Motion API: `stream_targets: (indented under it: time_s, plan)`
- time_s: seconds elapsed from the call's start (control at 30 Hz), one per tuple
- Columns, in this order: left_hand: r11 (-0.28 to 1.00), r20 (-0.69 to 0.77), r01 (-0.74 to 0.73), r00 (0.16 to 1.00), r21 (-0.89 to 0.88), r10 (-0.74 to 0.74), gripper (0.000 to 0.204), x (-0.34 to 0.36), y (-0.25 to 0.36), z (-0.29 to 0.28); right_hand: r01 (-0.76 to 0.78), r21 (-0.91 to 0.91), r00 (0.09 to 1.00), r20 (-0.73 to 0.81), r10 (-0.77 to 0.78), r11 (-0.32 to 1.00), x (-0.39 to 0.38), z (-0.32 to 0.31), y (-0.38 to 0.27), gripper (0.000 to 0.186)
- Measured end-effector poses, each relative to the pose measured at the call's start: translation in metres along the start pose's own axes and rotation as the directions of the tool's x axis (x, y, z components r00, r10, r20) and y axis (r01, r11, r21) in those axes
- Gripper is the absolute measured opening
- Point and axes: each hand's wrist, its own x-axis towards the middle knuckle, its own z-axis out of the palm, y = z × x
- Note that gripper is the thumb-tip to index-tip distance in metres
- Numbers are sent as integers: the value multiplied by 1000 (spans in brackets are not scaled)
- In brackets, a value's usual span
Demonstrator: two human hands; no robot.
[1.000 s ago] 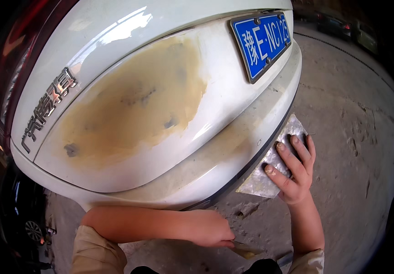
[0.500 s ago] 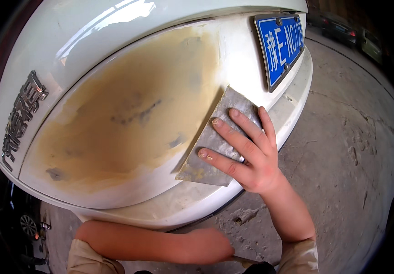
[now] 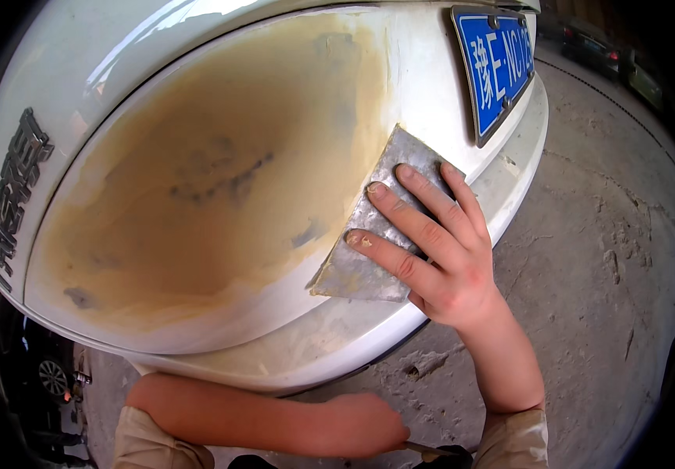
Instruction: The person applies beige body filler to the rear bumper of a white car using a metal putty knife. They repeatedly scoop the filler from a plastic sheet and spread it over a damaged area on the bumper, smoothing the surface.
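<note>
A white car's rear panel (image 3: 228, 336) carries a wide, smeared patch of tan body filler (image 3: 220, 234) with grey spots showing in it. My right hand (image 3: 439, 250) grips a grey rectangular metal filler spreader (image 3: 353, 266), fingers spread across its face and thumb mostly hidden. The spreader's long edge lies against the panel at the right border of the patch. Below the bumper, my left hand (image 3: 361, 426) is closed around a thin, flat tool (image 3: 430, 450); only part of it shows, and its kind is unclear.
A blue licence plate (image 3: 498, 70) sits right of the patch, above the white bumper (image 3: 275, 371). Chrome lettering (image 3: 18, 195) is at the left. Rough concrete floor (image 3: 588, 313) spreads to the right, and other cars (image 3: 588, 47) stand in the background.
The spreader and my right hand have moved slightly up and right in the picture. The view has shifted, so the panel and plate sit differently. My left hand stays almost in place.
</note>
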Motion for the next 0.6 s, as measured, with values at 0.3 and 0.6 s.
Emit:
stream_targets:
  time_s: [0.3, 0.6]
  plan:
    - [985, -94, -163, 981, 63, 168, 29, -5, -2, 1, 1, -56, 996, 90, 4, 998, -12, -24, 2, 24]
    - [955, -432, -296, 858, 24, 277, 33, -8, 12, -13, -444, 675, 705, -142, 695, 589, -120, -100, -21, 39]
